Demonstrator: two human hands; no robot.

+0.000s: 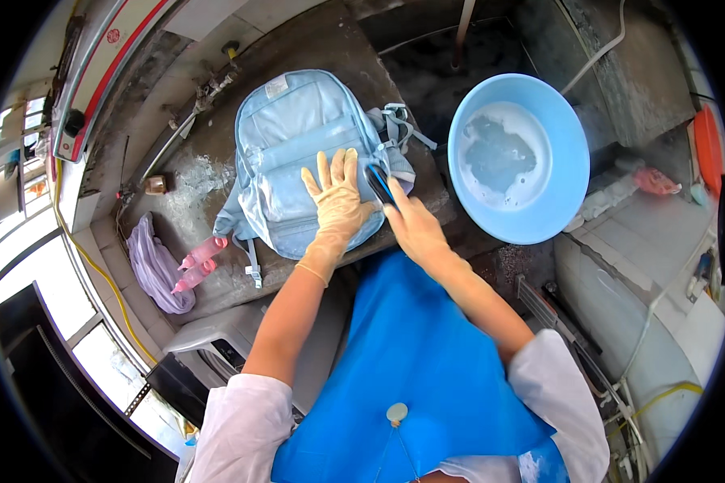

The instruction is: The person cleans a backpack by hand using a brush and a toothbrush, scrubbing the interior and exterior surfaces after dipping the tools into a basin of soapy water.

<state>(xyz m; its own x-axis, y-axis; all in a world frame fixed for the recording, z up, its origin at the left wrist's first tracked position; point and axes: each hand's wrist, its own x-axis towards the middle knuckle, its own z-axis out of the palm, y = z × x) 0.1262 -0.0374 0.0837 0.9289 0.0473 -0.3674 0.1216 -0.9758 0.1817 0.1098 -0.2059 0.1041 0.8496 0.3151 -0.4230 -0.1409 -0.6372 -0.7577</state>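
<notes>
A light blue backpack (pixel 298 133) lies on its back on the worn counter, its straps spread out at both sides. Gloved in pale yellow, my left hand (pixel 337 196) rests flat on the lower middle of the bag with its fingers apart. My right hand (pixel 417 225) is closed around a black and blue brush (pixel 379 183), held against the bag's right edge. The brush's underside is hidden. To the right stands a big light blue basin (pixel 572 161) with foamy water (pixel 501 157) in it.
Two pink bottles (pixel 197 266) and a bundled lilac cloth (pixel 151 262) lie at the counter's left. A metal pipe with taps (pixel 205 101) runs along the wall. Behind the basin is a dark sink (pixel 427 68). An orange-red basin (pixel 707 149) stands far right.
</notes>
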